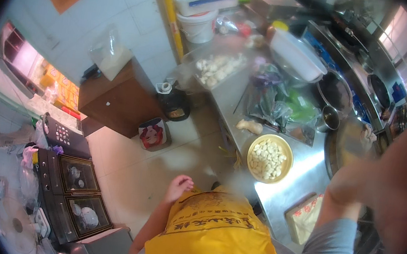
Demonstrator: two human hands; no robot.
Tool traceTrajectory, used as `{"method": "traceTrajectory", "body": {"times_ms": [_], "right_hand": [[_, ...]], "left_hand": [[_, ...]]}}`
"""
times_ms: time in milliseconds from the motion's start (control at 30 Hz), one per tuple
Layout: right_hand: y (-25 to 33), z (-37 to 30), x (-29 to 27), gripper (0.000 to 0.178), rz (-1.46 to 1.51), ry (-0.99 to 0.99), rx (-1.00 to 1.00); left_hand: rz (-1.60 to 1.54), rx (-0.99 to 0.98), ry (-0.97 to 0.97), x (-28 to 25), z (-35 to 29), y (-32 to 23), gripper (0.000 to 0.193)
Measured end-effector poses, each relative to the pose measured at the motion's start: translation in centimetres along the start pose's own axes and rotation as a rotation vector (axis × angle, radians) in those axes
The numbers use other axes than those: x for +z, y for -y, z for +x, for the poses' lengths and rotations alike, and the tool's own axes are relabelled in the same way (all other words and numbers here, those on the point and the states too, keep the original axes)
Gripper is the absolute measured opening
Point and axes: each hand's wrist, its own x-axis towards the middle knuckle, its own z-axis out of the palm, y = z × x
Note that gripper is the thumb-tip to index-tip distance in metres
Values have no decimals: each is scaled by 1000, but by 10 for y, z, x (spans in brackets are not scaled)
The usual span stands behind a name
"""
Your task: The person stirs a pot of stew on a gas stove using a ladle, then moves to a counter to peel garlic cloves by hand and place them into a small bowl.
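Observation:
My left hand (pixel 178 187) hangs beside my yellow apron (pixel 212 228), its fingers loosely bent with nothing in them. Large and blurred, my right hand (pixel 399 169) is raised close to the camera at the right; its fingers are smeared and run into the dark rim, so any hold is hidden. Below that arm, on the metal counter (pixel 304 171), stands a yellow bowl (pixel 289 168) of peeled garlic cloves (pixel 267 158). A piece of ginger (pixel 249 126) lies just behind the bowl. A pale package with red print (pixel 303 218) rests near my right forearm.
Plastic bags of vegetables (pixel 286 104), a metal cup (pixel 330 119) and a white tub (pixel 299 55) crowd the counter's far part. Pans (pixel 378 90) line the right. A brown cabinet (pixel 121 100) and a black jug (pixel 173 106) stand left. A dark double-door appliance (pixel 50 195) is at lower left.

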Motion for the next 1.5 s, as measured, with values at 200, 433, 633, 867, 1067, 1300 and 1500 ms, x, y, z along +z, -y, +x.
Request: {"method": "traceTrajectory", "body": {"times_ms": [200, 433, 633, 867, 1067, 1300, 1500], "right_hand": [[-103, -129, 58, 31, 270, -104, 1093], [-148, -279, 148, 15, 343, -204, 1929], [-197, -289, 203, 20, 105, -253, 2079], [-253, -277, 210, 23, -159, -254, 2158], [-258, -286, 213, 24, -235, -263, 2239], [-273, -299, 203, 23, -166, -235, 2122], [-266, -323, 186, 23, -191, -306, 2150]], "left_hand": [[58, 80, 58, -12, 129, -116, 16], [447, 360, 243, 18, 379, -233, 25], [1154, 769, 326, 63, 536, -238, 33], [1576, 415, 661, 89, 568, -271, 25], [1403, 567, 608, 111, 586, -307, 25], [1330, 542, 638, 124, 622, -268, 26], [1094, 566, 595, 103, 624, -264, 24]]}}
